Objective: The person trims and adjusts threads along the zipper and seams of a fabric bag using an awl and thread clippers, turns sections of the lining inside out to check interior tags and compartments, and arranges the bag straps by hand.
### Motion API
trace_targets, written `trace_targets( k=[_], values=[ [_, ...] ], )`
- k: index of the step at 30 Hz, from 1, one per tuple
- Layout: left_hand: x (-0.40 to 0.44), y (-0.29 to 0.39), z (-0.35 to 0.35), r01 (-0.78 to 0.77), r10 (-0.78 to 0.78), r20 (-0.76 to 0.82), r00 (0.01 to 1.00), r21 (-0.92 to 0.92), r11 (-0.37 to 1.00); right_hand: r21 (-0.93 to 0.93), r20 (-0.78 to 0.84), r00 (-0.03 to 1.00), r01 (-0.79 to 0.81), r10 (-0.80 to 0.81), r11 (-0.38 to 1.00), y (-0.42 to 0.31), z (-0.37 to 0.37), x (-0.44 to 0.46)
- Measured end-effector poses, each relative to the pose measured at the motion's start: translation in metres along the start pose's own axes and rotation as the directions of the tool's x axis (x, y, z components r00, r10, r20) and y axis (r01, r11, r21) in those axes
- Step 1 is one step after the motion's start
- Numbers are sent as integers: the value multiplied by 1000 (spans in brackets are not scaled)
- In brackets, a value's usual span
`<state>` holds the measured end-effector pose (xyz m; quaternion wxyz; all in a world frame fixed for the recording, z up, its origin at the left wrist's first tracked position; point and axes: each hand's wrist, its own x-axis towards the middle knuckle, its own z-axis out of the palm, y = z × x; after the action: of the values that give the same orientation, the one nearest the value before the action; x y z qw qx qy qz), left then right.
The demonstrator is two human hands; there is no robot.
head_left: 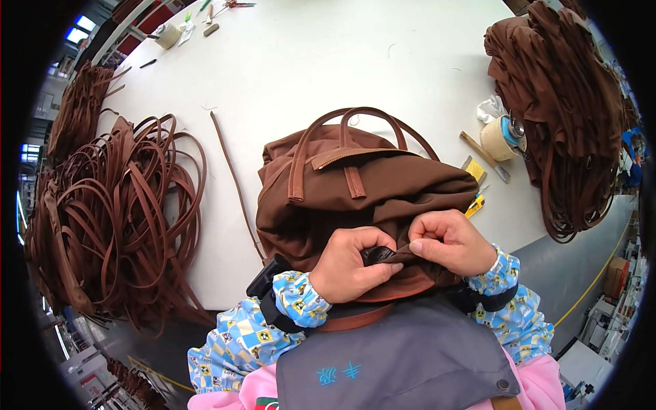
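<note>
A brown fabric bag (403, 179) with reddish-brown handles and a zipper lies on the white table, its near edge against my apron. My left hand (354, 263) pinches the bag's fabric edge between thumb and fingers, beside a small patch of black material (377, 255). Close by on the right, my right hand (452, 242) grips the same brown edge with its fingers curled. The two hands are a short gap apart. Below them, a reddish-brown strap piece (396, 287) curves along the bag's near side.
Brown straps (147, 198) are heaped at the left, and brown fabric pieces (553, 89) at the right. Near the right pile are a glue pot (497, 140), a brush (502, 172) and a yellow cutter (475, 205). A loose strip (232, 178) lies left of the bag.
</note>
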<state>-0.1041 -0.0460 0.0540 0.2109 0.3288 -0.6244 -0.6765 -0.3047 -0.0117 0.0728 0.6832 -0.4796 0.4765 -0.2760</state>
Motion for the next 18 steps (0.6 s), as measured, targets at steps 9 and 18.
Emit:
trace_targets(
  k=[9,18],
  values=[
    [-1,-2,1,-16,15,-23,1000,-61,998,-878,-98,748,245,-656,412,-17,26,-13],
    [-1,2,6,-118,122,-67,990,68,991,-905,12,709,307,-705,293,-12,33,-8]
  ],
)
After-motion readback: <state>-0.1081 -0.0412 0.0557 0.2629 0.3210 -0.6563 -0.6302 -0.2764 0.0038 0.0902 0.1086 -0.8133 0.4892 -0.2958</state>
